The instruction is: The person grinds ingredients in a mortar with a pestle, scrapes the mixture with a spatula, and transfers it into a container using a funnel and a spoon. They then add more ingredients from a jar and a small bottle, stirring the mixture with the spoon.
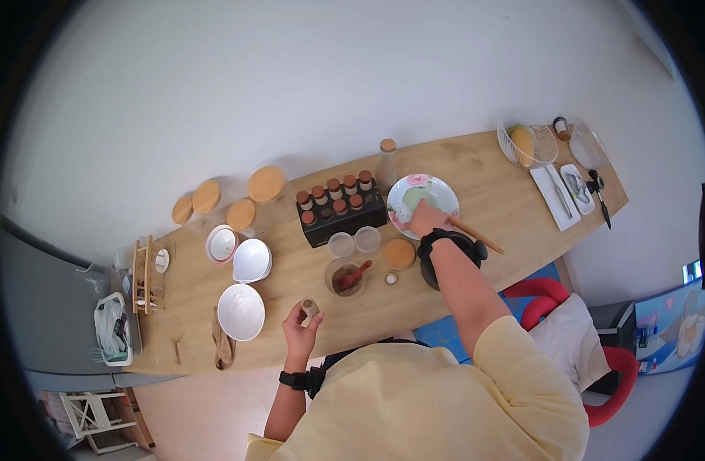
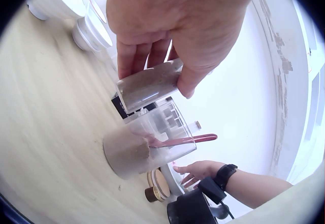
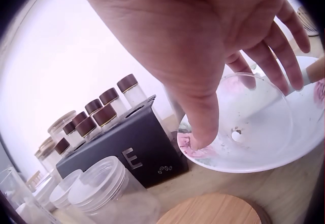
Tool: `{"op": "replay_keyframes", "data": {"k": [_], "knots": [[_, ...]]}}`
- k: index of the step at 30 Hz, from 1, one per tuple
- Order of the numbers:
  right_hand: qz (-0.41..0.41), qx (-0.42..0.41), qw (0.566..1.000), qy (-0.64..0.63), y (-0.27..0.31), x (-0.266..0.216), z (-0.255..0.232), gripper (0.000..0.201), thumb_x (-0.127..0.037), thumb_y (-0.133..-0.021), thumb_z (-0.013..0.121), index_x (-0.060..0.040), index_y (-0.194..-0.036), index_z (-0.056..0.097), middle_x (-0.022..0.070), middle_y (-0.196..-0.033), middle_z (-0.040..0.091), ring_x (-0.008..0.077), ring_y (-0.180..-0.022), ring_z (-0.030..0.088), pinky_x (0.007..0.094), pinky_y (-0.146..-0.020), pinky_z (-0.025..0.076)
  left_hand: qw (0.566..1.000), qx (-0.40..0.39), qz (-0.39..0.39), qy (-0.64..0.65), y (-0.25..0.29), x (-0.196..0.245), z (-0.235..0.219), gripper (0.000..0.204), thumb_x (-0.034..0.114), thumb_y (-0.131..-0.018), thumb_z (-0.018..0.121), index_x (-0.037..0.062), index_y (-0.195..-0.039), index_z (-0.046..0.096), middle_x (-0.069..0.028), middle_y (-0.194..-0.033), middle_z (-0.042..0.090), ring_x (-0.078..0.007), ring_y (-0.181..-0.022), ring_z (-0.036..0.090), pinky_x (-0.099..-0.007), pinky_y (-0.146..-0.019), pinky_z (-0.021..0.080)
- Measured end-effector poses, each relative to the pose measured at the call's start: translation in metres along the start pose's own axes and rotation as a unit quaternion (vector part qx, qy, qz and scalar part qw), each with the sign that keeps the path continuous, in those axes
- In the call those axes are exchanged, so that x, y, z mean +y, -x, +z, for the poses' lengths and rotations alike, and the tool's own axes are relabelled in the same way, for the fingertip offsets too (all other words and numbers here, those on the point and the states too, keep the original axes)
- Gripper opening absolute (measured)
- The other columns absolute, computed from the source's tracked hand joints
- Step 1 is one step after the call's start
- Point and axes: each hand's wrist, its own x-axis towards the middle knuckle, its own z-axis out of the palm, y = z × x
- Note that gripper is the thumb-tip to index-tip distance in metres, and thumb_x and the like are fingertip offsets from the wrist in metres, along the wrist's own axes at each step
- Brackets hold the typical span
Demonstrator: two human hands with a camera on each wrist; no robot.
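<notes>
1. On the near side of the wooden table (image 1: 475, 165), the left hand (image 1: 300, 326) pinches a small spice jar (image 2: 148, 85) between thumb and fingers. The jar lies tilted on its side, its mouth turned down toward the cup below, which suits shaking powder out.
2. Just below the jar stands a clear cup (image 2: 147, 145) holding brown powder, with a red spoon (image 2: 185, 140) leaning in it; hand and jar hover above the cup without touching it.
3. Farther right, the right hand (image 1: 427, 219) reaches over the floral plate (image 1: 414, 187). Its fingers (image 3: 203, 125) spread and curl down around a small clear glass bowl (image 3: 254, 114) that sits on the plate, thumb at one side of the rim, other fingers at the far side.
4. A wooden stick (image 1: 475, 234) lies from the plate toward the right.
5. Left of the plate stands a black spice rack (image 1: 341, 211) full of brown-capped jars; two clear lidded tubs (image 1: 354, 242) and a round bamboo lid (image 1: 399, 253) sit near it.
</notes>
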Motion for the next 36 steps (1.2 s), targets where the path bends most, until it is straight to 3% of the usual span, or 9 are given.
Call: {"op": "replay_keyframes", "data": {"k": [8, 11, 13, 17, 26, 30, 33, 35, 36], "knots": [[0.043, -0.071, 0.996, 0.016, 0.003, -0.002, -0.005, 0.075, -0.051, -0.067, 0.067, -0.0032, -0.119, 0.043, 0.0171, -0.105, 0.062, 0.0323, -0.099, 0.06, 0.0466, -0.083, 0.046, 1.0, 0.012, 0.011, -0.005, 0.001, -0.005, -0.005, 0.03, 0.002, -0.074, 0.071, -0.0039, -0.1, 0.059, -0.0058, -0.09, 0.064, -0.0125, -0.084, 0.06, -0.0271, -0.08, 0.048], [-0.029, 0.031, 0.998, -0.047, 0.024, 0.004, -0.011, 0.062, -0.044, -0.073, 0.065, -0.0025, -0.115, 0.047, 0.0184, -0.103, 0.062, 0.0357, -0.094, 0.06, 0.0461, -0.08, 0.047, 1.0, 0.014, 0.011, -0.016, -0.004, -0.007, -0.007, 0.03, 0.002, -0.074, 0.071, -0.0034, -0.102, 0.059, -0.0054, -0.091, 0.064, -0.0121, -0.084, 0.06, -0.0269, -0.08, 0.047], [-0.188, 0.171, 0.958, -0.133, 0.049, 0.005, -0.004, 0.047, -0.034, -0.077, 0.065, -0.0014, -0.108, 0.053, 0.0208, -0.1, 0.06, 0.038, -0.087, 0.059, 0.0451, -0.074, 0.048, 0.999, 0.028, 0.019, -0.008, -0.006, -0.007, -0.008, 0.031, 0.002, -0.074, 0.071, -0.0024, -0.103, 0.059, -0.005, -0.091, 0.064, -0.0118, -0.084, 0.06, -0.0265, -0.079, 0.047], [-0.274, -0.008, 0.944, -0.183, 0.1, 0.009, 0.022, 0.036, -0.02, -0.077, 0.062, -0.0031, -0.106, 0.052, 0.0224, -0.094, 0.057, 0.0381, -0.078, 0.059, 0.0435, -0.071, 0.049, 0.999, 0.027, 0.012, 0.011, -0.014, -0.002, -0.007, 0.031, 0.001, -0.075, 0.07, -0.0014, -0.103, 0.059, -0.0043, -0.091, 0.063, -0.012, -0.084, 0.06, -0.0263, -0.079, 0.048], [-0.265, -0.03, 0.944, -0.194, 0.129, 0.008, 0.11, 0.035, -0.008, -0.077, 0.058, -0.0034, -0.111, 0.051, 0.0211, -0.111, 0.047, 0.0371, -0.096, 0.056, 0.0431, -0.078, 0.049, 0.996, 0.04, 0.024, 0.072, -0.02, 0.014, -0.001, 0.03, -0.003, -0.076, 0.068, -0.0011, -0.104, 0.057, -0.0043, -0.095, 0.061, -0.0127, -0.09, 0.059, -0.0265, -0.083, 0.046], [-0.3, -0.036, 0.925, -0.23, 0.127, 0.017, 0.116, 0.041, -0.008, -0.073, 0.064, -0.0038, -0.112, 0.051, 0.0203, -0.105, 0.052, 0.0393, -0.091, 0.056, 0.0422, -0.079, 0.049, 0.998, 0.038, 0.038, 0.043, -0.017, 0.02, -0.004, 0.031, -0.003, -0.076, 0.068, -0.0017, -0.105, 0.057, -0.0052, -0.099, 0.061, -0.0136, -0.094, 0.058, -0.0274, -0.086, 0.046], [-0.219, 0.007, 0.898, -0.38, 0.144, 0.016, 0.07, 0.043, -0.003, -0.069, 0.069, -0.0035, -0.108, 0.052, 0.0144, -0.096, 0.059, 0.03, -0.085, 0.061, 0.036, -0.076, 0.05, 0.998, 0.03, 0.047, 0.035, -0.018, 0.032, -0.006, 0.033, -0.003, -0.076, 0.068, -0.002, -0.106, 0.057, -0.0056, -0.1, 0.061, -0.0138, -0.095, 0.059, -0.028, -0.088, 0.046], [-0.142, -0.016, 0.748, -0.648, 0.149, 0.014, 0.044, 0.04, 0.002, -0.068, 0.071, -0.0033, -0.104, 0.053, 0.0074, -0.089, 0.062, 0.0161, -0.082, 0.062, 0.0277, -0.073, 0.05, 0.998, 0.023, 0.043, 0.05, -0.017, 0.043, -0.004, 0.033, -0.003, -0.075, 0.068, -0.002, -0.107, 0.057, -0.0059, -0.1, 0.062, -0.0137, -0.095, 0.059, -0.0282, -0.088, 0.045], [-0.171, -0.039, 0.709, -0.683, 0.152, 0.013, 0.025, 0.037, 0.005, -0.069, 0.07, -0.0031, -0.101, 0.053, 0.0044, -0.092, 0.061, 0.0081, -0.084, 0.059, 0.0237, -0.073, 0.049, 0.998, -0.002, 0.052, 0.043, -0.017, 0.05, -0.001, 0.034, -0.003, -0.075, 0.068, -0.0015, -0.107, 0.058, -0.0063, -0.101, 0.062, -0.0135, -0.095, 0.059, -0.0281, -0.089, 0.045]]}}
